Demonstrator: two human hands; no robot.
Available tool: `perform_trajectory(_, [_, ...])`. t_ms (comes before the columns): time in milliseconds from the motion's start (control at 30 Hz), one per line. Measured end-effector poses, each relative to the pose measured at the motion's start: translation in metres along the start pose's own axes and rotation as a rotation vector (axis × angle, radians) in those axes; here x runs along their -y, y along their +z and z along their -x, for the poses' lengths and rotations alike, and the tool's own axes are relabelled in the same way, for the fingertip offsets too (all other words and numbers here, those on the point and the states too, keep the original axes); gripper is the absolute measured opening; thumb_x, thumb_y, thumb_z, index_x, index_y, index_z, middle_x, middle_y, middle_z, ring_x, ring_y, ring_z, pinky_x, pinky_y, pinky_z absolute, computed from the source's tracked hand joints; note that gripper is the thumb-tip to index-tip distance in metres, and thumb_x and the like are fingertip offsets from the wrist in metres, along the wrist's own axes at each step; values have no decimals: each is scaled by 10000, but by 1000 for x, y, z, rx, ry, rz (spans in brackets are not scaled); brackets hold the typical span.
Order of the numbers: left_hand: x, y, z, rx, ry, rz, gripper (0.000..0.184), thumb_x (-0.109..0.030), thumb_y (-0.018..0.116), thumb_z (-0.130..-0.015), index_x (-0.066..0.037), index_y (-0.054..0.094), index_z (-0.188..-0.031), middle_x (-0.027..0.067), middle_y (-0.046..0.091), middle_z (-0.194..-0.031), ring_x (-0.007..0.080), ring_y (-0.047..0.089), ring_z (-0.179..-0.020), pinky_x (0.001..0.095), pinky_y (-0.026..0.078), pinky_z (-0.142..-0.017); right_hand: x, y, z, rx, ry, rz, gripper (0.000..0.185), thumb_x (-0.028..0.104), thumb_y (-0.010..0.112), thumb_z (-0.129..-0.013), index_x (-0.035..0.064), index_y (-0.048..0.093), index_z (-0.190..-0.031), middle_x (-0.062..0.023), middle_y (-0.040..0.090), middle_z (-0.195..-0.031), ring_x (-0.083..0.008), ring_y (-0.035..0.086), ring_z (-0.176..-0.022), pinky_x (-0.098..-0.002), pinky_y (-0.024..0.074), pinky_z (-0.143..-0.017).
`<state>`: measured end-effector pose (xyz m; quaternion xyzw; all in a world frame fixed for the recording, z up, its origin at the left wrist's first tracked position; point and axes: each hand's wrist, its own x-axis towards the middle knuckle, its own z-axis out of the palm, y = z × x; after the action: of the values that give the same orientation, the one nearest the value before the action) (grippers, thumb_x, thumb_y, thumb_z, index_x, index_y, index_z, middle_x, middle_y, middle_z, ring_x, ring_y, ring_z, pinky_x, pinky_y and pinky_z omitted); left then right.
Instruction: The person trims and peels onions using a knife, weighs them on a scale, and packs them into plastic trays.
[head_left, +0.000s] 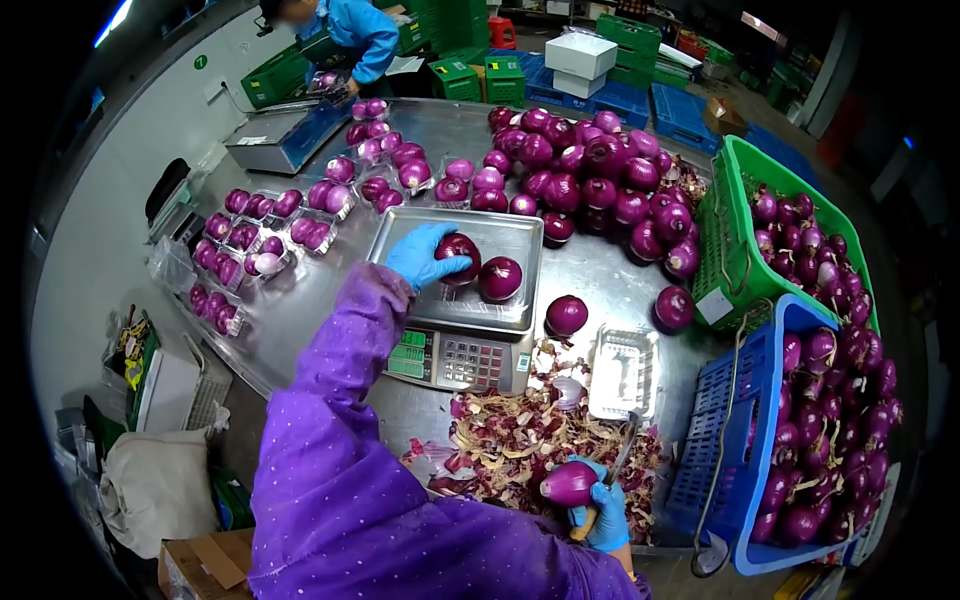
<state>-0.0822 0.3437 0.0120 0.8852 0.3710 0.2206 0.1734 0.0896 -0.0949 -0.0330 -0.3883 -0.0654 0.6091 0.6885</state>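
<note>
My left hand, in a blue glove, has its fingers around a peeled red onion over the steel pan of a digital scale. A second red onion sits right beside it on the pan; whether a clear tray lies under them I cannot tell. Low at the front, my gloved right hand grips a knife with its blade pointing up, and also holds a red onion. Dry onion skins lie around that hand. A clear plastic tray stands just beyond the blade.
A blue crate and a green crate, both full of onions, line the right side. Loose onions are heaped at the back. Packed onion trays cover the left. A person in blue stands beyond, near another scale.
</note>
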Motion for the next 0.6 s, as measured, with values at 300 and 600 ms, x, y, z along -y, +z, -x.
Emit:
perform_trajectory(300, [-39, 22, -17, 375, 337, -443, 866, -486, 790, -590, -235, 456, -1348, 88, 528, -1245, 300, 465, -1194, 481, 302, -1013, -3, 3, 1, -28, 44, 24, 592, 239, 707, -818, -91, 476, -1252, -85, 632, -740, -116, 510, -445, -235, 428, -400])
perform_trajectory(600, [-50, 29, -45, 619, 266, -411, 806, -542, 784, -569, -169, 537, -1239, 129, 651, -1056, 317, 611, -1005, 425, 360, -983, -9, -5, 0, -31, 40, -13, 572, 229, 706, -818, -91, 485, -1239, -78, 621, -734, -121, 519, -459, -234, 437, -408])
